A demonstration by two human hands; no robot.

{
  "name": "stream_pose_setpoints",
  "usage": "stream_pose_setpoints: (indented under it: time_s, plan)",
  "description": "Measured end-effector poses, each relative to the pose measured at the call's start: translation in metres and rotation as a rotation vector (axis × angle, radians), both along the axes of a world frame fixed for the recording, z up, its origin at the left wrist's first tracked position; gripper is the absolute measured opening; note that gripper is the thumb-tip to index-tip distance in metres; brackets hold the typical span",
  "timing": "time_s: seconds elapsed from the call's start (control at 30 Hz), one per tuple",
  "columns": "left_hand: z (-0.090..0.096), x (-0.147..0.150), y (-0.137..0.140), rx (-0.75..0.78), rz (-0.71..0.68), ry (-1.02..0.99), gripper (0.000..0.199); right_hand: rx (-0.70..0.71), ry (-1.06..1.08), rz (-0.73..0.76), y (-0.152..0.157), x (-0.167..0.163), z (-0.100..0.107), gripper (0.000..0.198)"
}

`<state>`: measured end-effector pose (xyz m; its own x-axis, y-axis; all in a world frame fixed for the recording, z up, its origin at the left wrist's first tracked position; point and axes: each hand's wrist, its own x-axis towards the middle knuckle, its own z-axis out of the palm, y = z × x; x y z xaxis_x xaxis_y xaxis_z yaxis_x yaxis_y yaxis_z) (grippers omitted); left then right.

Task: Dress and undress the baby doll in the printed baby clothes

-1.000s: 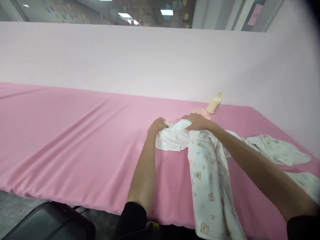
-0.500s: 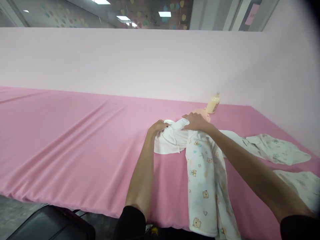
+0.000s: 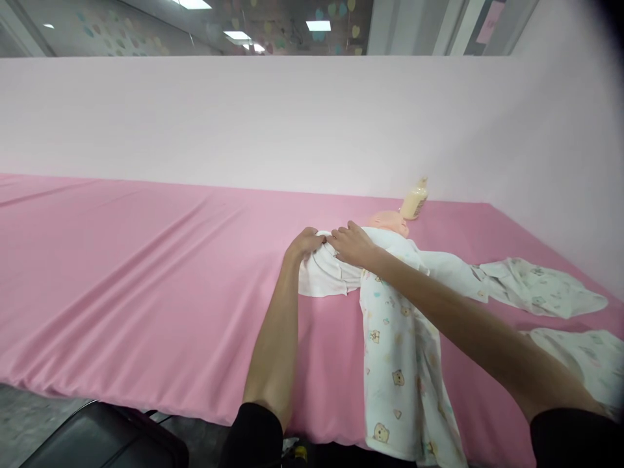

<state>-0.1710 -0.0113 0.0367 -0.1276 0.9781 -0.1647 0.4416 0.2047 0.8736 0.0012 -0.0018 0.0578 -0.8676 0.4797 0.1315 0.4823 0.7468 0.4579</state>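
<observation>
Reference: pump bottle [image 3: 414, 200], far side of the pink-covered bench [image 3: 146, 273]. White cloth [image 3: 324, 276] lies left of the bottle and nearer the wearer. Left hand [image 3: 306, 243]: grip pinches the far edge of the white cloth. Right hand [image 3: 351, 246]: grip closes on the same edge, fingertips just beside the left hand's. Bear-print cloth [image 3: 392, 370] runs on the wearer's side of the bottle, toward the bench's near edge. Peach rounded object [image 3: 389, 222]: just left of the bottle. Crumpled printed cloth [image 3: 546, 287]: right of the bottle, nearer the wearer.
</observation>
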Motion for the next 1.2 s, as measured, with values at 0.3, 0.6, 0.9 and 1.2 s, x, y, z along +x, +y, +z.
stream_pose_setpoints:
  time_s: [0.3,0.6,0.9,1.2]
  plan:
    - [-0.017,-0.012,-0.002,-0.075,0.110,0.058,0.015,0.019,0.024,-0.074,-0.003,0.009,0.002,0.034]
    - [-0.032,-0.019,0.004,-0.129,0.173,0.039,0.013,0.088,0.169,-0.251,-0.008,0.011,0.010,0.036]
    - [-0.012,-0.010,-0.002,-0.007,-0.040,-0.174,0.025,0.057,0.300,-0.277,-0.008,-0.004,0.002,0.037]
    - [0.007,-0.018,-0.014,0.111,-0.232,-0.408,0.039,-0.027,0.450,-0.332,-0.012,-0.015,-0.003,0.036]
